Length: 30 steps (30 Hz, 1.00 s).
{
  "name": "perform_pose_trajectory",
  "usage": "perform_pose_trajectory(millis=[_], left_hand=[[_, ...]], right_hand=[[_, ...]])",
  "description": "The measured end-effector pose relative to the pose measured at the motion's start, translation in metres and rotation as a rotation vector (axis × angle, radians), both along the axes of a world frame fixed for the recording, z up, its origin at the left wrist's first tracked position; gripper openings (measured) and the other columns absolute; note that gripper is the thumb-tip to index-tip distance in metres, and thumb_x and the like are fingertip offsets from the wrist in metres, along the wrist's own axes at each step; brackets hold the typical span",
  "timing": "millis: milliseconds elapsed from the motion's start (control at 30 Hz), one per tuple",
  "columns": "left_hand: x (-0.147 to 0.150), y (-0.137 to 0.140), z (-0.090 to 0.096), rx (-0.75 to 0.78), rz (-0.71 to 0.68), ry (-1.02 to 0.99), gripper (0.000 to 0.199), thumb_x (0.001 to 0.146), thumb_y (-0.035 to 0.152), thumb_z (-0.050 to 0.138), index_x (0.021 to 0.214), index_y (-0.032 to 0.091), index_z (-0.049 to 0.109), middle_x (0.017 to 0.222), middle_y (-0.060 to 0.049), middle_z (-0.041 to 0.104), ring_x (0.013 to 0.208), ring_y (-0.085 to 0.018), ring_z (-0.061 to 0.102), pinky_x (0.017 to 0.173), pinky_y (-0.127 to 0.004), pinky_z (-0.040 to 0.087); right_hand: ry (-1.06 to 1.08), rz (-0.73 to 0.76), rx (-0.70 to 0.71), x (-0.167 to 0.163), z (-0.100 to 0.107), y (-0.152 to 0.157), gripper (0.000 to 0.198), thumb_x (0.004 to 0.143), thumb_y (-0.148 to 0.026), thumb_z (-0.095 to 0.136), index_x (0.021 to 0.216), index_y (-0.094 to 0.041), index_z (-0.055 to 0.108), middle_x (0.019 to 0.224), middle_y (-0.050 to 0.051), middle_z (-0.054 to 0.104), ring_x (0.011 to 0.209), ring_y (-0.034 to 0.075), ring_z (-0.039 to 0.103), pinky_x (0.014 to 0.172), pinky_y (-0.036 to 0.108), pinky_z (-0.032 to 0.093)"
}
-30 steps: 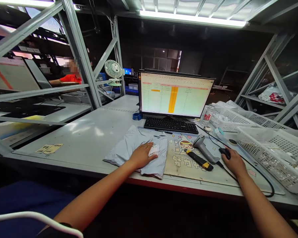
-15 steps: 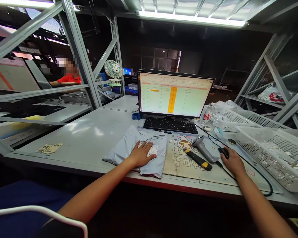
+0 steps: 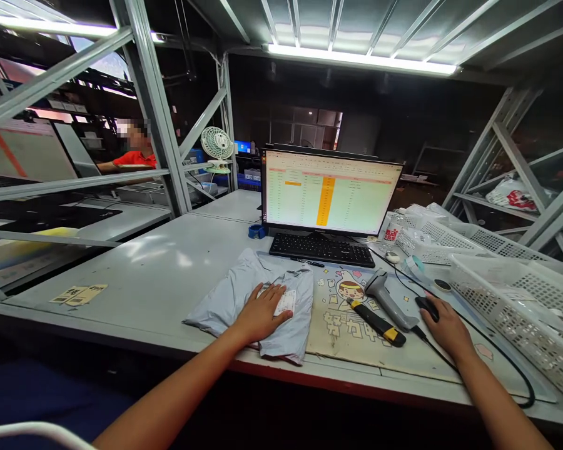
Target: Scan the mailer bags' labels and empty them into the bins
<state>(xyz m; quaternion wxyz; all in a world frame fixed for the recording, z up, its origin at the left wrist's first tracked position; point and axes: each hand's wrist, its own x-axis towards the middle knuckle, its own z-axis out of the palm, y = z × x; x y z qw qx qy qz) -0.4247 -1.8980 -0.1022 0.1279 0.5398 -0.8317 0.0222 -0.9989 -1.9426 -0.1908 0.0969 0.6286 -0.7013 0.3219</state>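
Note:
My left hand point(image 3: 264, 314) lies flat, fingers stretched out, on a pale grey plastic mailing bag point(image 3: 229, 300) at the front edge of the desk. A white label point(image 3: 288, 302) shows on the bag beside its fingers. Over on the right, my right hand point(image 3: 448, 326) rests around a black computer mouse point(image 3: 427, 307), partly covering it. Between the hands, a yellow and black utility knife point(image 3: 376, 322) and a grey barcode scanner point(image 3: 390, 301) lie on a desk mat point(image 3: 331, 347) printed with a cartoon.
A monitor point(image 3: 333, 187) showing a spreadsheet stands behind a black keyboard point(image 3: 321, 249). White perforated baskets point(image 3: 507, 306) line the right side. A blue tape roll point(image 3: 256, 232) sits left of the keyboard. Beyond the metal frame point(image 3: 154, 106) are a fan point(image 3: 216, 144) and a person in red point(image 3: 136, 159).
The camera view has tilted up a little, so the desk appears lower. Both hands keep their places, the left on the bag and the right on the mouse.

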Motion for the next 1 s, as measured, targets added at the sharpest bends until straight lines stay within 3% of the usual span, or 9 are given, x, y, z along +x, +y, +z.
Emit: perform_pose_trajectory(millis=[200, 567, 767, 867, 967, 1000], left_hand=[[0.0, 0.007, 0.003, -0.005, 0.001, 0.048, 0.068, 0.107, 0.062, 0.046, 0.16, 0.02, 0.047, 0.162, -0.015, 0.053, 0.155, -0.03, 0.045, 0.134, -0.055, 0.019], [0.001, 0.005, -0.002, -0.05, -0.004, 0.076, 0.066, 0.106, 0.063, 0.048, 0.158, 0.022, 0.051, 0.159, -0.014, 0.057, 0.151, -0.029, 0.049, 0.134, -0.052, 0.021], [0.0, 0.01, -0.004, -0.02, 0.068, 0.056, 0.066, 0.105, 0.062, 0.05, 0.158, 0.022, 0.05, 0.16, -0.016, 0.055, 0.153, -0.032, 0.047, 0.133, -0.057, 0.02], [-0.003, 0.008, 0.014, 0.031, 0.107, -0.01, 0.067, 0.102, 0.067, 0.05, 0.149, 0.021, 0.059, 0.149, -0.019, 0.064, 0.138, -0.04, 0.06, 0.122, -0.064, 0.034], [-0.022, -0.014, 0.055, 0.052, 0.156, -0.108, 0.072, 0.1, 0.076, 0.046, 0.126, 0.015, 0.072, 0.123, -0.023, 0.075, 0.112, -0.044, 0.07, 0.105, -0.063, 0.046], [-0.034, -0.027, 0.069, -0.017, 0.163, -0.124, 0.074, 0.101, 0.076, 0.042, 0.124, 0.012, 0.071, 0.121, -0.024, 0.074, 0.111, -0.044, 0.07, 0.105, -0.061, 0.045]], right_hand=[[-0.011, -0.03, 0.042, -0.007, -0.005, -0.003, 0.063, 0.097, -0.066, 0.04, 0.136, -0.027, 0.069, 0.141, 0.012, 0.066, 0.117, 0.036, 0.069, 0.087, 0.048, 0.06], [0.003, -0.033, -0.06, -0.002, -0.01, -0.004, 0.054, 0.097, -0.058, 0.045, 0.133, -0.028, 0.072, 0.14, 0.012, 0.065, 0.119, 0.034, 0.069, 0.1, 0.05, 0.059], [0.004, -0.019, -0.054, -0.003, -0.012, -0.006, 0.056, 0.099, -0.059, 0.043, 0.137, -0.026, 0.07, 0.142, 0.013, 0.064, 0.124, 0.035, 0.067, 0.104, 0.051, 0.057], [0.001, -0.023, -0.035, -0.005, -0.01, -0.005, 0.055, 0.099, -0.058, 0.045, 0.137, -0.027, 0.069, 0.141, 0.012, 0.064, 0.124, 0.034, 0.067, 0.102, 0.05, 0.057], [0.011, -0.009, -0.006, -0.003, -0.005, -0.002, 0.055, 0.099, -0.057, 0.045, 0.136, -0.025, 0.07, 0.141, 0.013, 0.064, 0.124, 0.033, 0.066, 0.103, 0.048, 0.056], [0.013, -0.003, 0.001, -0.002, -0.003, 0.0, 0.055, 0.099, -0.056, 0.045, 0.137, -0.024, 0.07, 0.142, 0.014, 0.064, 0.124, 0.033, 0.065, 0.103, 0.048, 0.056]])
